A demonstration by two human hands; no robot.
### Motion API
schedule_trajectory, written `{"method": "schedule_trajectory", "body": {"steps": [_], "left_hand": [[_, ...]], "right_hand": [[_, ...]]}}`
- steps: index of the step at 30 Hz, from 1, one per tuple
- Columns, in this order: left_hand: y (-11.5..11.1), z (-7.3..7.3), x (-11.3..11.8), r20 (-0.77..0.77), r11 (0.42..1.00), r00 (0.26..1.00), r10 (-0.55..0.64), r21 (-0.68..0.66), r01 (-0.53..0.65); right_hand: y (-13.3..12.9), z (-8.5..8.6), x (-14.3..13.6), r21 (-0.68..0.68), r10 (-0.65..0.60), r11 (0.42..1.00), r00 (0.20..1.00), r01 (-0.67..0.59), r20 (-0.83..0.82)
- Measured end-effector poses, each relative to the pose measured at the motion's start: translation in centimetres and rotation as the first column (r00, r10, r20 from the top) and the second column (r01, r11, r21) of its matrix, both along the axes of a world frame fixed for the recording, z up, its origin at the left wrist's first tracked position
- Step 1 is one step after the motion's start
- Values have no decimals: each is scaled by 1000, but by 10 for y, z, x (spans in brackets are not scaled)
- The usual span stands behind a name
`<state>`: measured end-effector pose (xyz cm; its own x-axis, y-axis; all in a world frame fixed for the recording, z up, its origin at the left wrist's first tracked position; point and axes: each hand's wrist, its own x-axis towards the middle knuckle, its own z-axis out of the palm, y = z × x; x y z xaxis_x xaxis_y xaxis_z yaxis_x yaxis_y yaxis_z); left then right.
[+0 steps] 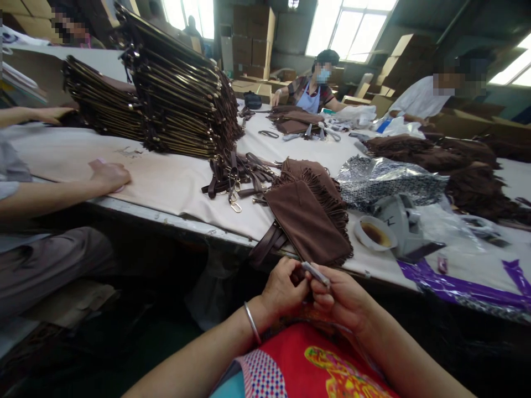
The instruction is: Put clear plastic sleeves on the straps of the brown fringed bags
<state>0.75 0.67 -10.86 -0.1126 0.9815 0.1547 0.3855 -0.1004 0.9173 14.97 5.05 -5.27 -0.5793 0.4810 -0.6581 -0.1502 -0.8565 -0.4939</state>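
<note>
Close to my body, in front of a red apron, my two hands meet just below the table edge. A small greyish-white wrapped piece (316, 274) is pinched between the thumb and fingers of my right hand (346, 296). My left hand (280, 290), with a silver bangle on its wrist, has its fingers curled together beside that piece; what they grip is hidden. Just beyond my hands lies a flat brown fringed pouch (313, 218) with a dark strap (267, 241) hanging at the table edge. Brown straps with gold clips (236, 185) are heaped to its left.
Tall stacks of brown zippered pouches (178, 91) stand at the left, near a co-worker's hand (110, 176). A tape dispenser (400, 224), tape roll (375, 232) and purple tape (464, 287) lie at the right. Across the table, a masked person (315, 91) works among more pouches.
</note>
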Motion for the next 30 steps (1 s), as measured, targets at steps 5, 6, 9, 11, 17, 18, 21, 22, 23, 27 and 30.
{"method": "schedule_trajectory", "body": {"steps": [5,6,9,11,17,18,21,22,23,27,30], "left_hand": [[9,-2,9,68,994,994,82,-73,-77],[11,-3,10,110,993,990,86,-90,-76],[15,-5,11,242,988,970,23,-155,15],[16,-6,10,279,981,960,-8,-182,61],[19,-2,8,319,992,947,18,-125,24],[20,-1,9,320,992,946,39,-130,3],[21,4,10,300,986,947,113,-150,-70],[20,5,9,291,984,949,118,-161,-73],[19,6,8,291,983,950,112,-174,-62],[11,8,4,303,980,949,87,-196,-27],[4,8,6,252,974,961,112,-221,-55]], "right_hand": [[7,11,-8,93,62,993,987,-76,150],[12,15,-8,123,108,983,975,-133,195],[26,26,-3,309,221,884,896,-351,385],[33,36,0,517,199,674,804,-527,560],[35,60,-13,421,-89,-365,481,-831,872],[35,62,-18,336,-122,-423,420,-841,899],[43,61,-31,180,-189,-516,316,-838,930],[47,60,-33,170,-201,-529,317,-831,927],[52,59,-34,182,-205,-532,334,-827,920],[69,50,-25,377,-179,-428,486,-822,856],[75,43,-16,530,-117,-297,582,-794,805]]}}
